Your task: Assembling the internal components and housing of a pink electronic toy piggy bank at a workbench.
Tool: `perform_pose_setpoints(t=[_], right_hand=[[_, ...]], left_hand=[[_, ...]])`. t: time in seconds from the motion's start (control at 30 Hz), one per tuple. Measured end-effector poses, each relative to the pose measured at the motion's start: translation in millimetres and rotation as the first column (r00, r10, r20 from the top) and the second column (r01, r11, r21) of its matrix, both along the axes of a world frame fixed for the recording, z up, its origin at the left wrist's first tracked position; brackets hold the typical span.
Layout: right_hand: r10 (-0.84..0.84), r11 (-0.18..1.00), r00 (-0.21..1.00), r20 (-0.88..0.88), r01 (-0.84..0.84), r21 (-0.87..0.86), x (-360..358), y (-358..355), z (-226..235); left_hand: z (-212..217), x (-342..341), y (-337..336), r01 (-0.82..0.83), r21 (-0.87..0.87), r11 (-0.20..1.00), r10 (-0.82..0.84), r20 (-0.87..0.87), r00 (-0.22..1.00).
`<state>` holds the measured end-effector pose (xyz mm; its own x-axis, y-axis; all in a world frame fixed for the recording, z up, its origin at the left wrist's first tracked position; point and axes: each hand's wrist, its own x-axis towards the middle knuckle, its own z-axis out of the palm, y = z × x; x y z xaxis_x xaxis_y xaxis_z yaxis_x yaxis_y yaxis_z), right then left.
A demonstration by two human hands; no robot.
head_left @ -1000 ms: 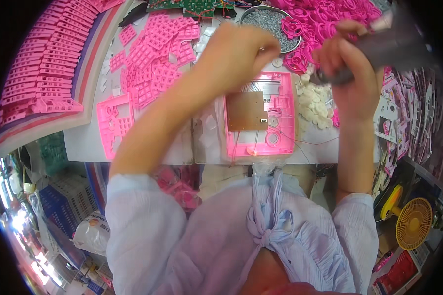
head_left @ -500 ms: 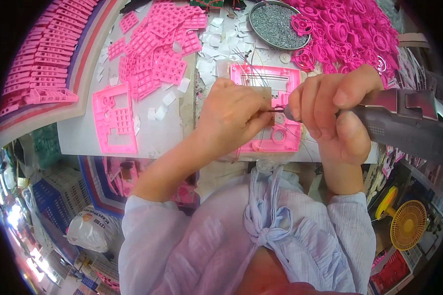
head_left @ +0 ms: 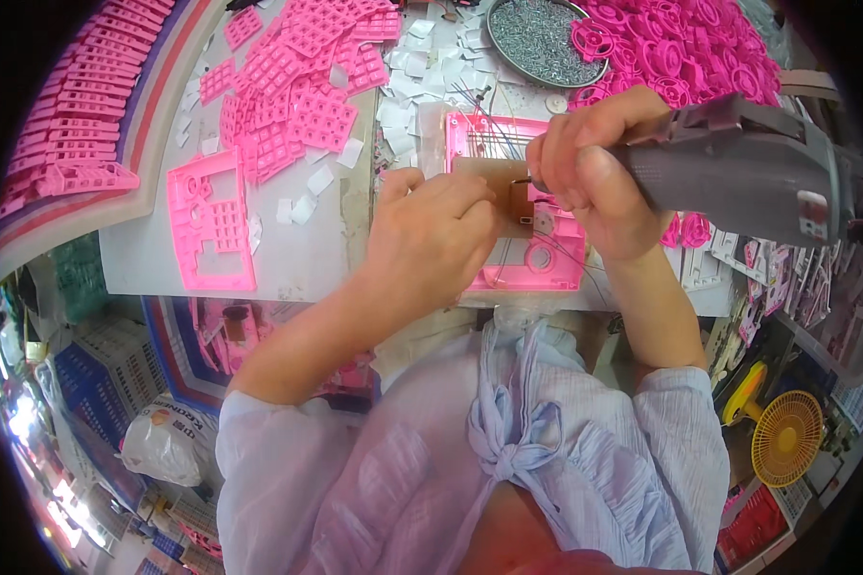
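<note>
My right hand [head_left: 599, 163] is wrapped round a dark grey electric screwdriver [head_left: 738, 168], which lies nearly level. Its thin bit points left and its tip is over a brown circuit board [head_left: 489, 175]. This board rests on a pink plastic housing [head_left: 508, 281] with a round ring and thin wires at its near right. My left hand [head_left: 430, 230] is beside the board's left edge, fingers curled together; whatever they may pinch is hidden. Farther left on the table lies a second pink housing [head_left: 182, 230] with a grid of openings.
A round metal tray [head_left: 547, 43] of small screws stands at the back, beside heaped pink ring-shaped parts [head_left: 681, 48]. Pink keypad pieces [head_left: 307, 57] and white paper squares [head_left: 412, 62] lie behind my left hand. Stacked pink housings [head_left: 86, 120] fill the far left. A yellow fan [head_left: 786, 438] is low right.
My left hand has drawn back left from the screwdriver tip. My right hand has moved slightly left and away from me with the screwdriver, and more of the brown board now shows.
</note>
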<state>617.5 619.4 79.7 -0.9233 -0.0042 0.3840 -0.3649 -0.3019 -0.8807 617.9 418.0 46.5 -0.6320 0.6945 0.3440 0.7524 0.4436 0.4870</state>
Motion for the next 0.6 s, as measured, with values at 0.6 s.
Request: perform_pose_setpoints(t=[0.6], right_hand=[[0.199,0.978,0.973,-0.116,-0.205,-0.040,4.3,-6.5,39.0]], left_hand=[[-3.8,-0.5,8.3,-0.105,0.275,0.956,0.079,0.105,0.991]])
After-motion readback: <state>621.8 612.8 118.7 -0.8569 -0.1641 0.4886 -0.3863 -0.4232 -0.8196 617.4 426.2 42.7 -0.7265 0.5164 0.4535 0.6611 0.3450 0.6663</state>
